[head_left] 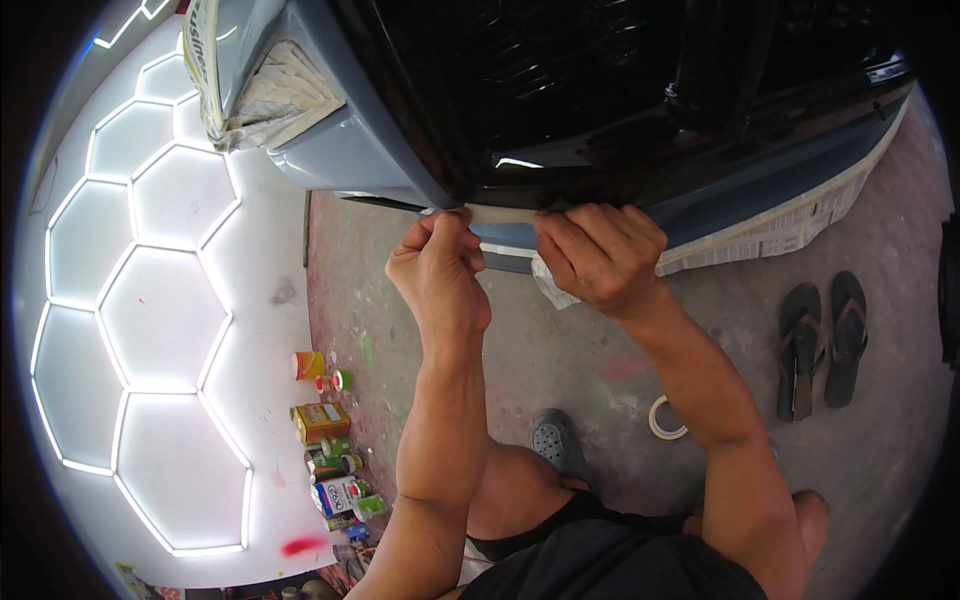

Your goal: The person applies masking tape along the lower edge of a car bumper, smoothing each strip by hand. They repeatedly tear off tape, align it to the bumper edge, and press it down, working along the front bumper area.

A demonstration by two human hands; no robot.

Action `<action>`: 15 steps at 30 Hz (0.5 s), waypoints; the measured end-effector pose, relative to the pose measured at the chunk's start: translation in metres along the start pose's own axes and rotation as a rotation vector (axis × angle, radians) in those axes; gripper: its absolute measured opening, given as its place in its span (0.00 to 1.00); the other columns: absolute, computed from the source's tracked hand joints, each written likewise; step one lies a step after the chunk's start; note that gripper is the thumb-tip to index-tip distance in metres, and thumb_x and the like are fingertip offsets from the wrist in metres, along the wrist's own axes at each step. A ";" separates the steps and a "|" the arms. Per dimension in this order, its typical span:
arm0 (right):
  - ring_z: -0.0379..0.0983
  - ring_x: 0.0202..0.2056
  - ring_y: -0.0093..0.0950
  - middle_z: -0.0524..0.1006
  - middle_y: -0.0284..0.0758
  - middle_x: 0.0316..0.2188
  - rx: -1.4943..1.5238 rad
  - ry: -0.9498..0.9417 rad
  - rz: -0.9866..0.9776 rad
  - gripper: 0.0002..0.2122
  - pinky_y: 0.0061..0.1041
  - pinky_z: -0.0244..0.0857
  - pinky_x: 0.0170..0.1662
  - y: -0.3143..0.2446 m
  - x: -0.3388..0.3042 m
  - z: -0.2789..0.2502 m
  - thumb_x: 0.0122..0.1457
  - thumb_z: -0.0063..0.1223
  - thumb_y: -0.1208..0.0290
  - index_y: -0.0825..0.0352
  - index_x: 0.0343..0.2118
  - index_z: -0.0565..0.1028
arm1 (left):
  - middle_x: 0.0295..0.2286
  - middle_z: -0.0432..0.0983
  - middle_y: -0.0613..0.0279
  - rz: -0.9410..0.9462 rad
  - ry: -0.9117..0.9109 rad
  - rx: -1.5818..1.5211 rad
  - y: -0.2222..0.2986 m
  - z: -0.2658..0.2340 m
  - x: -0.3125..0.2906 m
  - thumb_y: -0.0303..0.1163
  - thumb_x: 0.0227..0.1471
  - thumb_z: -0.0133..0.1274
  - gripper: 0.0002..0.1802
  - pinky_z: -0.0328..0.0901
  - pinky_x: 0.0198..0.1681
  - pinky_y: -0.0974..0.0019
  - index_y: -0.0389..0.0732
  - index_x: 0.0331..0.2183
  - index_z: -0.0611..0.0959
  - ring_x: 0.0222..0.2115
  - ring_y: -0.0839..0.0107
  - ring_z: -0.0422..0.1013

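A short pale strip of masking tape (pixel 502 214) stretches between my two hands, along the seam under the glossy black panel (pixel 560 110) of a vehicle. My left hand (pixel 440 265) pinches the strip's left end beside the corner of the grey-blue body (pixel 335 160). To the right, my right hand (pixel 605 255) is closed with its fingertips at the other end, against the grey-blue lower edge. Newspaper (pixel 790 235) edged with tape hangs along that edge, partly behind my right hand. More paper (pixel 285 95) covers a recess at the upper left.
A roll of tape (pixel 654 424) lies on the stained concrete floor, near a pair of dark flip-flops (pixel 801 350). Several paint cans (pixel 320 422) line the foot of the white wall with glowing hexagon lights (pixel 165 320). A grey clog (pixel 557 442) is on my foot.
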State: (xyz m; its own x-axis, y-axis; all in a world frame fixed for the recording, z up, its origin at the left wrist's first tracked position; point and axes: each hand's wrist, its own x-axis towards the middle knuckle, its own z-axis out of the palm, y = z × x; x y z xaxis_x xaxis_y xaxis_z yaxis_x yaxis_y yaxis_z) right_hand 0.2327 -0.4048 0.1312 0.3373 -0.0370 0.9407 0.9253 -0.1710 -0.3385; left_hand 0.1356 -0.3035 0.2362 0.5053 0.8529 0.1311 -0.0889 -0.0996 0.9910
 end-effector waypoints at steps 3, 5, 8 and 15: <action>0.72 0.19 0.18 0.74 0.22 0.21 -0.004 0.003 0.005 0.07 0.22 0.56 0.23 0.000 0.001 0.000 0.46 0.68 0.76 0.60 0.30 0.85 | 0.19 0.77 0.62 -0.001 -0.003 -0.030 -0.001 -0.002 0.002 0.23 0.55 0.64 0.06 0.59 0.22 0.75 0.30 0.29 0.86 0.16 0.77 0.67; 0.71 0.18 0.18 0.74 0.22 0.21 -0.004 0.005 0.009 0.07 0.22 0.56 0.23 -0.001 0.001 0.000 0.46 0.68 0.76 0.60 0.30 0.85 | 0.20 0.77 0.61 -0.001 0.003 -0.031 -0.001 -0.003 0.002 0.24 0.56 0.64 0.06 0.59 0.22 0.75 0.30 0.30 0.86 0.16 0.77 0.67; 0.71 0.18 0.18 0.74 0.22 0.21 -0.002 0.007 0.011 0.07 0.22 0.56 0.23 -0.002 0.000 0.002 0.46 0.68 0.76 0.60 0.30 0.85 | 0.20 0.77 0.61 0.008 -0.002 -0.030 -0.002 -0.004 0.002 0.24 0.56 0.65 0.07 0.59 0.22 0.75 0.30 0.30 0.86 0.16 0.77 0.67; 0.71 0.18 0.18 0.74 0.22 0.21 -0.009 0.018 0.013 0.06 0.22 0.56 0.23 -0.003 0.000 0.005 0.47 0.68 0.75 0.59 0.29 0.84 | 0.20 0.77 0.61 0.017 -0.005 -0.042 0.001 -0.003 0.002 0.23 0.56 0.63 0.06 0.59 0.22 0.75 0.29 0.30 0.87 0.17 0.77 0.67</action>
State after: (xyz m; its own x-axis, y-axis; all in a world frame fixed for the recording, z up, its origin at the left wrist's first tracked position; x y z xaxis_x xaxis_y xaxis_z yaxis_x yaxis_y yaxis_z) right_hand 0.2306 -0.3995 0.1323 0.3460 -0.0575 0.9365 0.9192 -0.1796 -0.3506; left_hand 0.1335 -0.3000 0.2373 0.5073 0.8489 0.1483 -0.1332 -0.0928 0.9867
